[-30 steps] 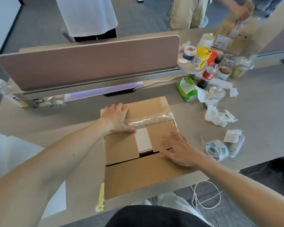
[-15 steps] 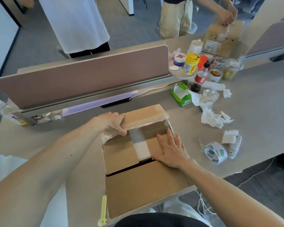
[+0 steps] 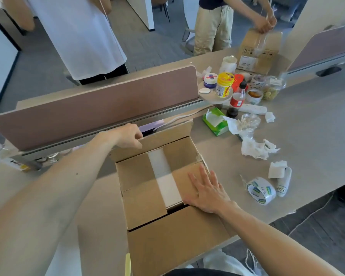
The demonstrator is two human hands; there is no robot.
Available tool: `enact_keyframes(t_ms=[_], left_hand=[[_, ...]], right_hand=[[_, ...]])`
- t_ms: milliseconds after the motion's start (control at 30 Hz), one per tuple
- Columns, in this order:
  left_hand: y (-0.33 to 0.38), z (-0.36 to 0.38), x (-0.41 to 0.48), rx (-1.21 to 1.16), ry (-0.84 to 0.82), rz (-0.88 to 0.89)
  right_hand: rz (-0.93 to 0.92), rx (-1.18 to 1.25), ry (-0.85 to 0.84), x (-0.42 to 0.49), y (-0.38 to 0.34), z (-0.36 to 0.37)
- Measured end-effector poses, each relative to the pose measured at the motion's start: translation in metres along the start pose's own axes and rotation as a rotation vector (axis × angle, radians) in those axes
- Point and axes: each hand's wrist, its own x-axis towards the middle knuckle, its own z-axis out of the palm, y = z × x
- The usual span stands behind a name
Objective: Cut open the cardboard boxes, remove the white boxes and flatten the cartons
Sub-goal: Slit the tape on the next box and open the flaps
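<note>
- The left hand (image 3: 127,136) has its fingers curled over the edge of the far flap (image 3: 167,135), with the thumb on the near face, and holds the flap raised toward the divider (image 3: 100,108).
- The right hand (image 3: 207,193) lies flat with its fingers straight and spread. It presses on the right inner flap (image 3: 180,152) and grips nothing.
- A strip of the white box (image 3: 163,172) shows between the two inner flaps. It sits inside the cardboard box (image 3: 173,246) and is not yet lifted out.
- The inner flaps cover most of the white box, so pulling it up before they are folded back would likely snag it or tear the card.
- The near flap reaches the front edge of the desk (image 3: 311,140). If the pressing hand lets go while the other tugs, the carton could slide toward the lap.
- A yellow cutter (image 3: 127,262) lies just beside the carton at that edge, and a shove could knock it off. Whether its blade is out cannot be told.
</note>
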Motion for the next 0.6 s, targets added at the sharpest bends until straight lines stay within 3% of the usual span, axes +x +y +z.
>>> enact_keyframes(t_ms=[100,233,333,433,600], left_hand=[[-0.008,-0.009,0.006,0.127,0.236,-0.058],[-0.012,0.027,0.021,0.218,0.339,-0.239],[-0.008,0.055,0.028,0.244,0.233,-0.302],[0.001,0.096,0.016,0.079,0.060,-0.345],[0.016,0.125,0.000,0.059,0.095,-0.365]], right_hand=[[0.004,-0.006,-0.005,0.001,0.000,0.000],[0.006,-0.020,-0.025,0.002,-0.002,-0.001],[0.021,-0.039,-0.014,0.002,-0.005,-0.003],[0.052,-0.067,0.021,-0.001,-0.014,-0.004],[0.097,-0.069,0.106,0.005,-0.032,-0.005]])
